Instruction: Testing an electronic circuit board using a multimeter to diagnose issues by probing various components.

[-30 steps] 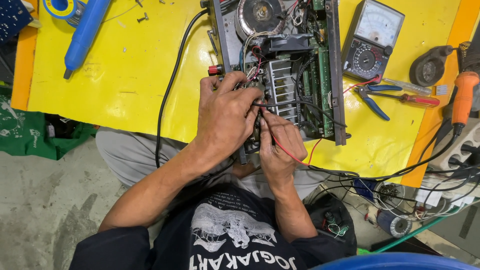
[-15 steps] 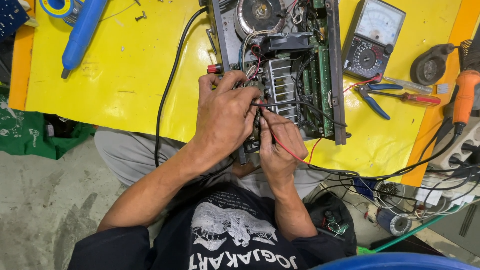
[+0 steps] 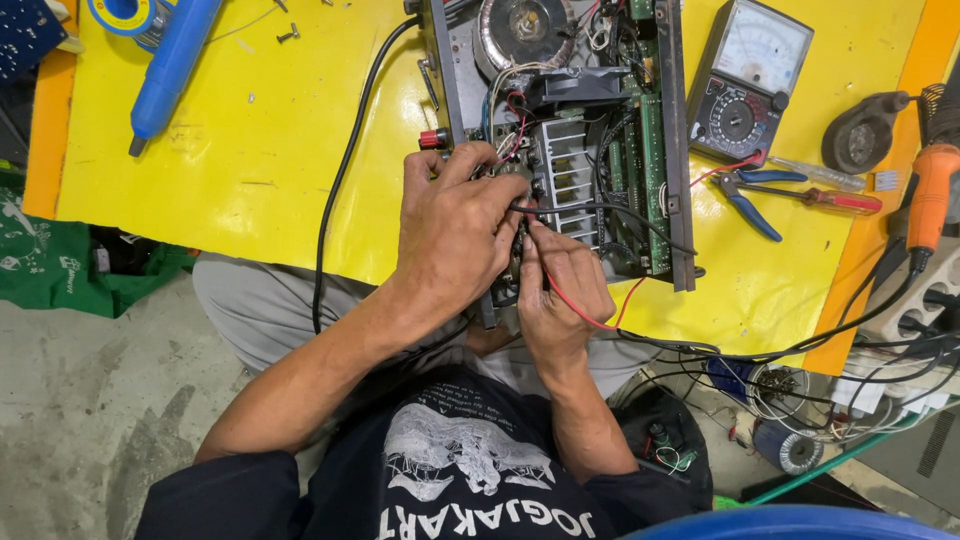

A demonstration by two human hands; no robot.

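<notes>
My left hand (image 3: pixel 455 235) curls over the near end of the open amplifier chassis (image 3: pixel 565 140), pinching the black probe lead (image 3: pixel 600 208). At its four o'clock, my right hand (image 3: pixel 560 290) grips the red probe lead (image 3: pixel 580 312); the analog multimeter (image 3: pixel 750 80) lies at two o'clock.

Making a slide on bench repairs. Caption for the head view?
Left hand and right hand hold meter probes inside an opened amplifier chassis on a yellow table.

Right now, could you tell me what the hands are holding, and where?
The right hand pinches a thin red-wired probe near its tip. The left hand presses on the open metal amplifier chassis; whether it grips anything is hidden.
</notes>
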